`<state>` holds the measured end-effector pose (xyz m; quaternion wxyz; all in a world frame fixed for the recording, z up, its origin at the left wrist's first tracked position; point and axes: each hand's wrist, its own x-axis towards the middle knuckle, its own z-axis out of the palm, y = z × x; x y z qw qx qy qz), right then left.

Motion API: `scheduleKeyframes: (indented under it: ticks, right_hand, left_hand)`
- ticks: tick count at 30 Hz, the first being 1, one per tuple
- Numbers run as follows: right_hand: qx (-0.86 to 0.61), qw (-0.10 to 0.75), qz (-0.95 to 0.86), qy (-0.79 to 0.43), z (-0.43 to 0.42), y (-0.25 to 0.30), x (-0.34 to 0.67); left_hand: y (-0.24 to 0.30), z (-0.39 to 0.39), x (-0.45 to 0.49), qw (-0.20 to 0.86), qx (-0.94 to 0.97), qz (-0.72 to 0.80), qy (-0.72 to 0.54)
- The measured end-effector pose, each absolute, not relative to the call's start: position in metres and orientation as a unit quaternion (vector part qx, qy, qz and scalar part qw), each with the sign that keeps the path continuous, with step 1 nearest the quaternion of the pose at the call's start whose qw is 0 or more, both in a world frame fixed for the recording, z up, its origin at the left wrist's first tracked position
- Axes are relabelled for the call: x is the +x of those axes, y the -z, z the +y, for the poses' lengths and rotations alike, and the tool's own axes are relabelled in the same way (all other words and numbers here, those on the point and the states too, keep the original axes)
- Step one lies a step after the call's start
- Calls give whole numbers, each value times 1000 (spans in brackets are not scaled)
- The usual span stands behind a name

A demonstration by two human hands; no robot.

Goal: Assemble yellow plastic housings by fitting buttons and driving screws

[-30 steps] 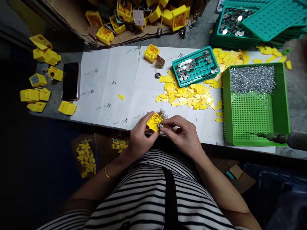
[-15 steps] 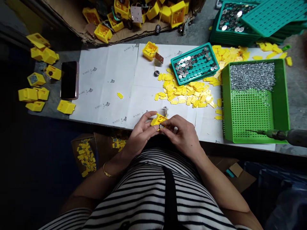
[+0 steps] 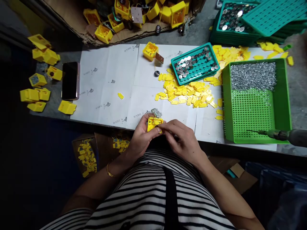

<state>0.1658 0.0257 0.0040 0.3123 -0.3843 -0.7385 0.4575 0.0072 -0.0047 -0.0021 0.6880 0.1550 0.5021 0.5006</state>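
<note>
My left hand (image 3: pixel 141 134) is closed around a small yellow plastic casing (image 3: pixel 151 122), holding it with its hollow side up at the table's front edge. A small circuit board (image 3: pixel 156 112) sticks out beyond the casing's far side, beside thin wires. My right hand (image 3: pixel 183 137) reaches in from the right, fingers bent, its fingertips at the casing's near right part. Something dark shows under those fingertips; most of it is hidden, so I cannot tell what they grip.
Beyond my hands lie a pile of yellow tabs (image 3: pixel 189 92) and a teal tray (image 3: pixel 199 76) of round metal parts. A green basket (image 3: pixel 257 137) of screws stands right, with a power screwdriver (image 3: pixel 283 134) over it. A phone (image 3: pixel 70 80) and yellow casings (image 3: pixel 31 95) lie left.
The casing has turned so its hollow side faces up, and moved slightly left. The round metal part, visible between my fingers before, is now mostly hidden at the casing. The board has swung left.
</note>
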Motion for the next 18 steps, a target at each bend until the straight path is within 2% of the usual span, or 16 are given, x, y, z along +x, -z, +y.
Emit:
scheduleKeyframes:
  ticks: [3, 5, 8, 11, 18]
  right_hand:
    - [-439, 384, -674, -455, 32, -4, 172]
    - [-464, 394, -614, -501, 41, 0, 176]
    - [-444, 317, -543, -639, 57, 9, 177]
    - [-425, 229, -503, -717, 69, 12, 176]
    - [-412, 256, -494, -721, 72, -1, 179]
  left_hand:
    - [0, -3, 5, 709, 165, 507, -461]
    - [-2, -4, 3, 731, 177, 505, -424]
    - [-6, -7, 3, 753, 201, 491, -389]
    - [-8, -9, 1, 759, 220, 493, -365]
    - [-8, -8, -7, 775, 293, 496, -261]
